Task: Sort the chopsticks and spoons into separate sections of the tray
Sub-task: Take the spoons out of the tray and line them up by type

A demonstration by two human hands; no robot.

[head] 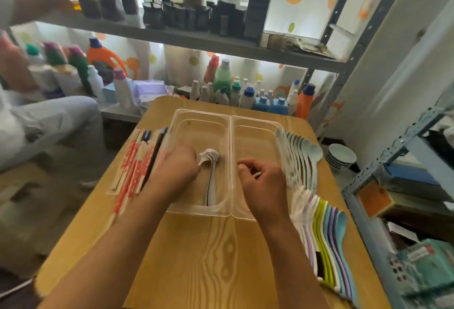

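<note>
A clear two-section tray [231,161] stands on the wooden table. Its left section holds a small stack of white spoons [211,178], bowls pointing away from me. My left hand [179,168] hovers over that section with curled fingers that meet the spoon bowls. Above the right section, my right hand [262,183] has its fingers curled with nothing clearly in it. Red-patterned and dark chopsticks [137,163] lie in a row left of the tray. Pale blue spoons [302,153] are lined up on its right, and coloured spoons [329,240] lie at the near right.
Another person [36,122] sits at the left and reaches up to the shelf [172,35]. Bottles [235,90] crowd the lower shelf behind the table. A stack of bowls [341,156] sits off the table's right edge beside a metal rack [383,166].
</note>
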